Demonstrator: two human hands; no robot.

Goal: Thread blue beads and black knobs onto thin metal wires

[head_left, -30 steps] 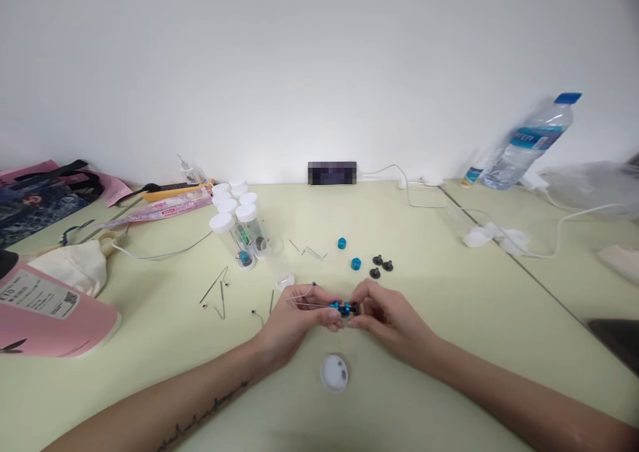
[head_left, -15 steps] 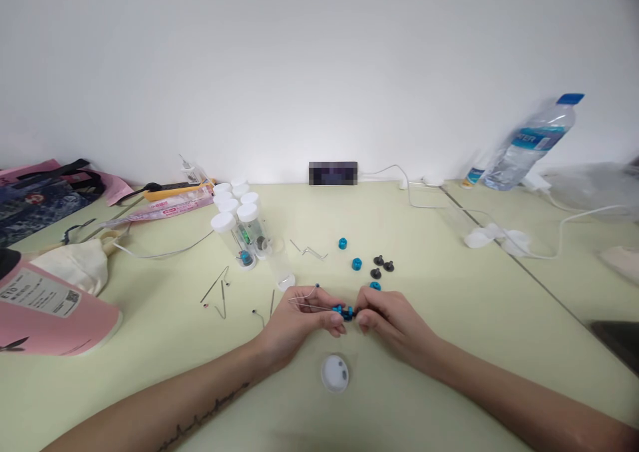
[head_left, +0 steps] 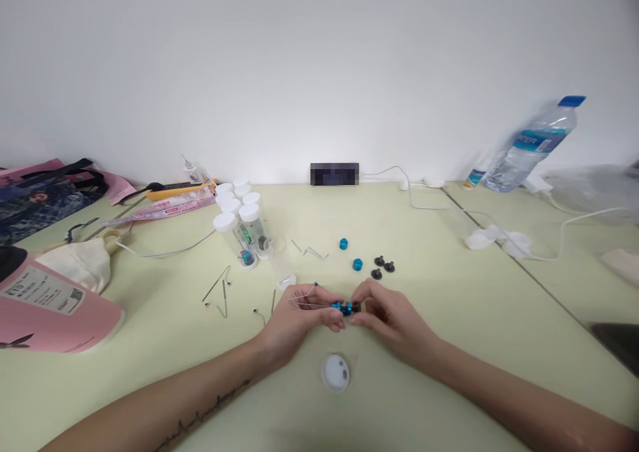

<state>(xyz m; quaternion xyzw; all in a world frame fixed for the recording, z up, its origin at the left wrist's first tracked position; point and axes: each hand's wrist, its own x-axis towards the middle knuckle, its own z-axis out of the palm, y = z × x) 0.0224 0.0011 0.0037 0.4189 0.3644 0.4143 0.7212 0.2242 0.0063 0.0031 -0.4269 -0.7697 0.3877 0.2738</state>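
Left hand [head_left: 299, 313] clamped on blue fitting [head_left: 343, 309]; right hand [head_left: 392, 311] clamped on black screw [head_left: 355, 307] at the fitting's right end. Long axis runs crosswise between both hands.

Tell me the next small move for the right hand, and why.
Probably a slight twist of the black end piece with the right hand: its fingertips grip that piece, while the left hand holds the blue part in line with it. Whether the two are threaded together is too small to tell.
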